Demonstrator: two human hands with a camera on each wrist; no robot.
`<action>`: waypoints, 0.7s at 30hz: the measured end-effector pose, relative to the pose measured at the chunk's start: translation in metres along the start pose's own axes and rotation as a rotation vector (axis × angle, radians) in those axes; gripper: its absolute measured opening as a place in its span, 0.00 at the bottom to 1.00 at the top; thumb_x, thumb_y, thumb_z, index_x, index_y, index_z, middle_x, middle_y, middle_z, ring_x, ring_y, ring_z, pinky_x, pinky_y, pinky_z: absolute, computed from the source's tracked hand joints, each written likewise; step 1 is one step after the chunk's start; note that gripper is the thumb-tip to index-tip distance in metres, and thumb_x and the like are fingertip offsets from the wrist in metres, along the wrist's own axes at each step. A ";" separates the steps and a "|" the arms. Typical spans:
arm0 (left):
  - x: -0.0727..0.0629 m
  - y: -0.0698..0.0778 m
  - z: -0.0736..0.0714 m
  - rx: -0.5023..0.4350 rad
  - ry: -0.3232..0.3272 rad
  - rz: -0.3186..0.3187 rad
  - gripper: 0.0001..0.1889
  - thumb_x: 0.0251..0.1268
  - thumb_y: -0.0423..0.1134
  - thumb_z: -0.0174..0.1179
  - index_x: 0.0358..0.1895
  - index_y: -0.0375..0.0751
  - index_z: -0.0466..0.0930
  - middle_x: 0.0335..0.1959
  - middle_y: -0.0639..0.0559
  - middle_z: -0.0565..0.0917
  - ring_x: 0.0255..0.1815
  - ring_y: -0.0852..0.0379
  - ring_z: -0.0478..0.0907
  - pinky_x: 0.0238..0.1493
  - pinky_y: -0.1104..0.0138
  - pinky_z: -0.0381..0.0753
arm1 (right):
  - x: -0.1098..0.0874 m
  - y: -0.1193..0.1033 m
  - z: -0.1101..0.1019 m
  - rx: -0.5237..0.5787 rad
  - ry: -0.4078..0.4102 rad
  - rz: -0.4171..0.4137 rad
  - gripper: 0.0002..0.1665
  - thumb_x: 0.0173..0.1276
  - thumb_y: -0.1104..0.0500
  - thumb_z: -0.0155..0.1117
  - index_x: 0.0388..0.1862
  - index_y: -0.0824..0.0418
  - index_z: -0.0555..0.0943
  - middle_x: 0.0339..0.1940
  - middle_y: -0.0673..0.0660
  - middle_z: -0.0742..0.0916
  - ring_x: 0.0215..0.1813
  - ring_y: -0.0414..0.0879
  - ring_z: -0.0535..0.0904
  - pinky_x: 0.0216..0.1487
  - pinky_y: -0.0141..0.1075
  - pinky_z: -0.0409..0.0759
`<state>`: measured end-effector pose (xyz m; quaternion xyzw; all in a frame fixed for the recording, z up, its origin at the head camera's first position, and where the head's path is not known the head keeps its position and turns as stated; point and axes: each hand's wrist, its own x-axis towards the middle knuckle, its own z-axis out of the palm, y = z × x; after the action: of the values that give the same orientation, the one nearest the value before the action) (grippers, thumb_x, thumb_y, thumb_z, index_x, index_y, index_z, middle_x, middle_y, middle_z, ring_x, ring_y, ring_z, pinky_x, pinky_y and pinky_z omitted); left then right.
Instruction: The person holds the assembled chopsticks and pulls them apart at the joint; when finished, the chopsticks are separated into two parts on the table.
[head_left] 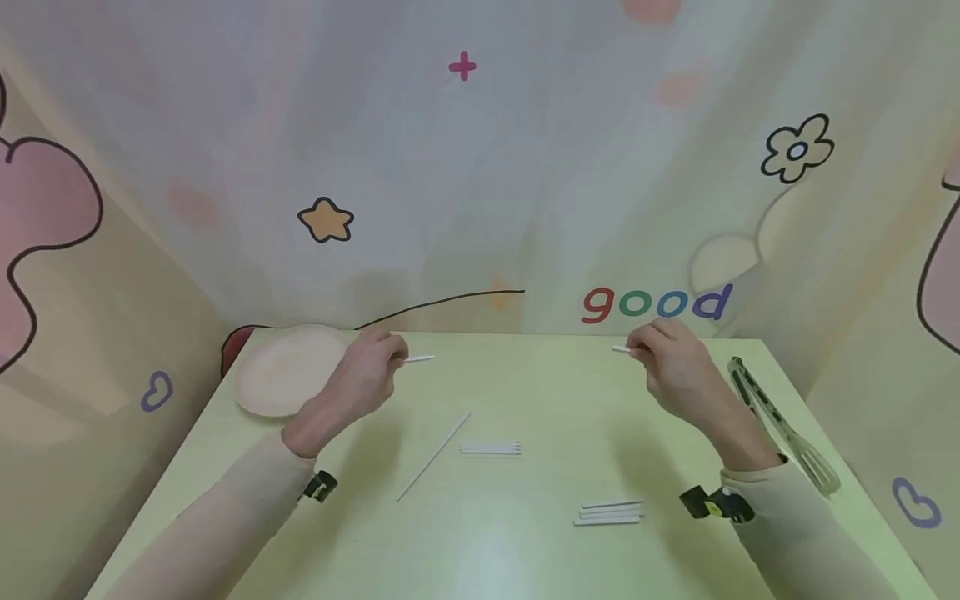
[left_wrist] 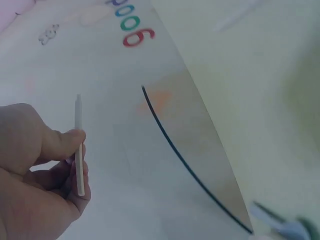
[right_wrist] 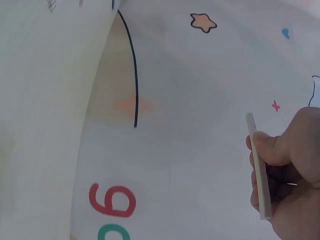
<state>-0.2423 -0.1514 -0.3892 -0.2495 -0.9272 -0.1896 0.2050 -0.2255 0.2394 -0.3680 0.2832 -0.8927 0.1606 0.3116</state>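
Above the back left of the table, my left hand (head_left: 367,362) pinches a short white stick (left_wrist: 78,117) between thumb and fingers. The upper end of that stick in the left wrist view is narrower than its shaft. On the other side my right hand (head_left: 675,367) pinches a similar white stick (right_wrist: 260,175), its thumb lying along it. The two hands are well apart. Between them on the table lie a longer thin white stick (head_left: 433,457), set slantwise, and a row of several short white sticks (head_left: 490,449) side by side. Nearer the front right are several more short sticks (head_left: 609,522).
A pale round plate (head_left: 262,375) stands at the back left, partly behind my left forearm. Along the right edge lie kitchen utensils, among them a slotted turner (head_left: 816,467). A printed curtain (head_left: 480,183) hangs behind the table (head_left: 525,550).
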 end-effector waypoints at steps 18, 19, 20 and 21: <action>0.016 0.027 0.012 -0.075 -0.063 0.144 0.03 0.58 0.25 0.63 0.33 0.34 0.86 0.29 0.47 0.84 0.33 0.52 0.77 0.38 0.62 0.78 | -0.003 -0.015 0.000 0.047 -0.071 -0.100 0.09 0.55 0.74 0.69 0.32 0.64 0.81 0.30 0.53 0.81 0.36 0.45 0.73 0.34 0.39 0.77; 0.017 0.028 0.013 -0.072 -0.068 0.149 0.04 0.58 0.26 0.63 0.33 0.34 0.86 0.29 0.48 0.84 0.32 0.53 0.77 0.37 0.62 0.78 | -0.003 -0.015 0.000 0.047 -0.071 -0.101 0.09 0.55 0.74 0.69 0.32 0.64 0.81 0.30 0.52 0.81 0.35 0.45 0.72 0.34 0.39 0.76; 0.017 0.028 0.014 -0.073 -0.074 0.154 0.04 0.58 0.26 0.63 0.33 0.34 0.86 0.29 0.48 0.84 0.32 0.53 0.77 0.37 0.63 0.78 | -0.004 -0.015 0.000 0.048 -0.073 -0.100 0.09 0.55 0.74 0.69 0.32 0.64 0.82 0.30 0.52 0.81 0.35 0.44 0.72 0.33 0.38 0.76; 0.017 0.029 0.015 -0.074 -0.082 0.156 0.04 0.58 0.26 0.63 0.33 0.34 0.86 0.29 0.48 0.83 0.31 0.54 0.76 0.36 0.63 0.77 | -0.006 -0.016 0.000 0.049 -0.075 -0.100 0.09 0.55 0.74 0.69 0.31 0.64 0.82 0.30 0.52 0.80 0.34 0.44 0.72 0.33 0.38 0.76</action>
<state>-0.2442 -0.1143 -0.3870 -0.3358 -0.9050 -0.1968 0.1718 -0.2123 0.2294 -0.3698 0.3408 -0.8843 0.1562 0.2784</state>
